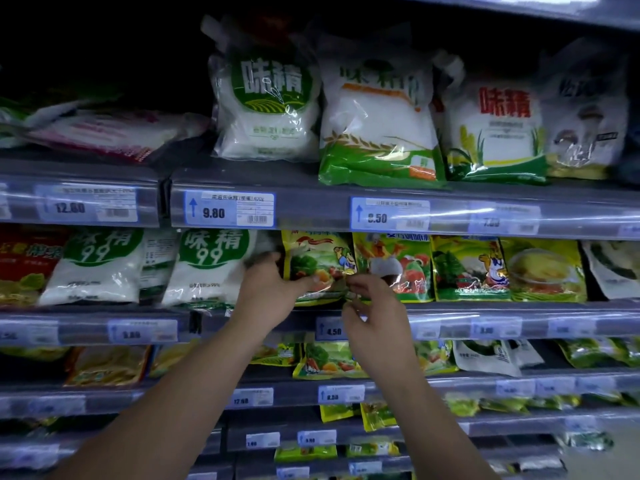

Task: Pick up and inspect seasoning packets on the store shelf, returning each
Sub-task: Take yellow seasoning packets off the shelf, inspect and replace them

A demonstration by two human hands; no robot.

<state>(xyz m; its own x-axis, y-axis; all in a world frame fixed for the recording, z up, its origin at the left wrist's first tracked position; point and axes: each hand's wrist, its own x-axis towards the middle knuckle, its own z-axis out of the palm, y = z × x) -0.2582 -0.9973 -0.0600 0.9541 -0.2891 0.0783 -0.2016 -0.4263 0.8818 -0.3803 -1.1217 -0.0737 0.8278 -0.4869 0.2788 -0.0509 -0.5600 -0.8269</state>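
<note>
A yellow seasoning packet (317,263) with vegetables and a cartoon chef stands on the second shelf (485,315). My left hand (273,289) grips its left edge, thumb across the lower front. My right hand (372,313) pinches the packet's bottom right corner with thumb and fingertips. The packet's lower edge is hidden behind both hands. Similar yellow packets (393,266) stand right beside it.
White bags with green labels (207,265) stand left of the held packet. Larger white bags (266,105) fill the upper shelf. Price tags (229,209) line the shelf rails. Lower shelves hold more yellow and green packets (327,362).
</note>
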